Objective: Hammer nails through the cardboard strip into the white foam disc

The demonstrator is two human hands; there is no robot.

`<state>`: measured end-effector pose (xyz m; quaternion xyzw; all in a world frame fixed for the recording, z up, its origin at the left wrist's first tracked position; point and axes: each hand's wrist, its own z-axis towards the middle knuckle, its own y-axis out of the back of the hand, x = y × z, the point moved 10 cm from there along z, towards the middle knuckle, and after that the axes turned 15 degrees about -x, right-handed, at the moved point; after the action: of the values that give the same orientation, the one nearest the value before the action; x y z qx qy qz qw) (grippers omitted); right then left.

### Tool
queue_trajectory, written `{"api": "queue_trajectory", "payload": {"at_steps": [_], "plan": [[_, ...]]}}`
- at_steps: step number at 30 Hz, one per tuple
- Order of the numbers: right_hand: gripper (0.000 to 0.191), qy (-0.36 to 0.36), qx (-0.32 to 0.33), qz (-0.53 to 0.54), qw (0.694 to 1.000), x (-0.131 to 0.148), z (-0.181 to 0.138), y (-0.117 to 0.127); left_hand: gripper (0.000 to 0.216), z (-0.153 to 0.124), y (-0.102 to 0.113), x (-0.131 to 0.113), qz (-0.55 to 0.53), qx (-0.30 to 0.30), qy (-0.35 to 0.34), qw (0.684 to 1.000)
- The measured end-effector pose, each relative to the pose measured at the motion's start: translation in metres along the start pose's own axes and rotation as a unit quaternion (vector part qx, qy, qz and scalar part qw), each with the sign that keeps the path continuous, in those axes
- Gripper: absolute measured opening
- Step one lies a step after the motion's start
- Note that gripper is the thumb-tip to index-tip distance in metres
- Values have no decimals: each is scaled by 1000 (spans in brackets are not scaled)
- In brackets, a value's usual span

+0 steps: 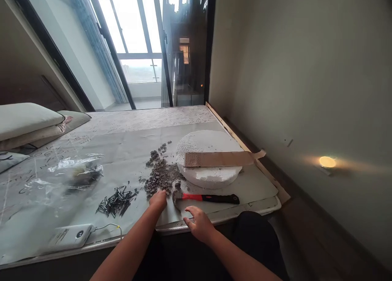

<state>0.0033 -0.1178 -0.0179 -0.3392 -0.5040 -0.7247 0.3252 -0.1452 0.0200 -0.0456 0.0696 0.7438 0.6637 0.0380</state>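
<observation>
My left hand (pixel 158 200) is at the near edge of a pile of grey gravel (pixel 161 177), its fingers curled together; whatever they may hold is hidden. To its right, my right hand (pixel 199 224) is open just in front of the hammer, thumb and fingers apart with nothing between them. The hammer (pixel 211 197) lies on its side, its metal head toward the gravel and its red and black handle pointing right. Behind it rests a round white foam slab (pixel 211 179) with a brown cardboard strip (pixel 219 159) across its top, overhanging on the right.
Left of the gravel is a heap of dark nails (pixel 116 201). A white power bank (pixel 72 236) with a cable lies near the front edge of the sheet-covered mattress (pixel 128 142). Clear plastic bags (pixel 79 172) and pillows (pixel 29 119) are at left. A wall (pixel 306 89) rises on the right.
</observation>
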Motion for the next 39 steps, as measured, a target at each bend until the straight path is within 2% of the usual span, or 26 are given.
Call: {"api": "queue_trajectory", "payload": {"at_steps": [6, 14, 17, 21, 24, 27, 30, 32, 35, 39], "plan": [[32, -14, 9, 1, 1000, 4, -3, -5, 26, -8, 19, -10, 12, -72, -36, 997], [10, -38, 18, -29, 999, 2, -4, -13, 24, -15, 35, -35, -39, -113, -99, 988], [2, -45, 13, -30, 998, 0, -2, -14, 24, -16, 36, -36, -35, -121, -99, 987], [12, -40, 18, -22, 999, -2, -4, -19, 24, -16, 31, -33, -21, -118, -86, 989], [11, -40, 25, -20, 999, -4, -7, -20, 23, -15, 27, -28, -19, -115, -71, 991], [11, -31, 30, -20, 999, -2, -8, -17, 19, -10, 24, -11, -16, -99, -28, 995], [12, -23, 38, -22, 999, 2, -7, -13, 19, -5, 16, 21, -5, -53, 50, 997], [14, -22, 43, -21, 999, 2, -6, -12, 17, -3, 8, 36, 1, -14, 72, 997], [14, -23, 45, -12, 999, 2, -6, -11, 16, 0, -7, 43, -3, 36, 64, 997], [14, -15, 41, -7, 999, 2, -8, -10, 13, 4, -23, 37, -19, 57, 46, 997]]}}
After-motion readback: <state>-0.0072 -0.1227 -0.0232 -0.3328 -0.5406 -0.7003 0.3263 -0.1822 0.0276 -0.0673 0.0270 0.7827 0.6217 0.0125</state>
